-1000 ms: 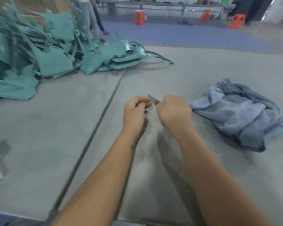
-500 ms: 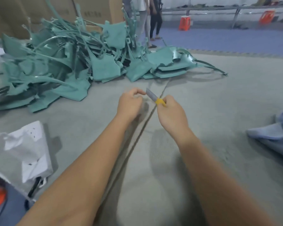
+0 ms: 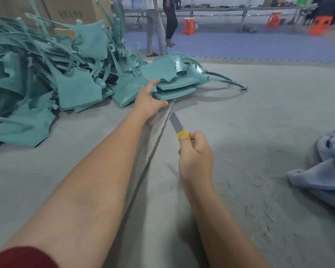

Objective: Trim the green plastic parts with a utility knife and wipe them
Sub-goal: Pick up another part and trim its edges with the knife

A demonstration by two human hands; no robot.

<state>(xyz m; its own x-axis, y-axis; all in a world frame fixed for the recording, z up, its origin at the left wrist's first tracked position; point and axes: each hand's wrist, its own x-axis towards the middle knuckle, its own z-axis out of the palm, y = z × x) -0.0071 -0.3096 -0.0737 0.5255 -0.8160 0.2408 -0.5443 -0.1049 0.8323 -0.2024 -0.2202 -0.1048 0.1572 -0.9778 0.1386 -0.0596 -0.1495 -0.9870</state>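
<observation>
A big heap of green plastic parts (image 3: 46,74) covers the far left of the grey table (image 3: 259,122). My left hand (image 3: 148,98) reaches to the heap's right end and grips the edge of a flat green part (image 3: 174,89) there, thumb below and fingers on top. My right hand (image 3: 194,157) is nearer to me, curled round the yellow handle of a utility knife (image 3: 179,128). Its grey blade points away toward the heap and touches nothing.
A blue cloth (image 3: 325,167) lies crumpled at the right edge. Thin plastic shavings (image 3: 255,202) litter the table near it. A seam (image 3: 153,149) runs along the table between my arms. Cardboard boxes (image 3: 70,12) stand behind the heap, and two people (image 3: 161,24) stand beyond the table.
My hands were together at the knife blade. Now the left hand has stretched out to the heap and taken hold of a green part; the right hand keeps the knife.
</observation>
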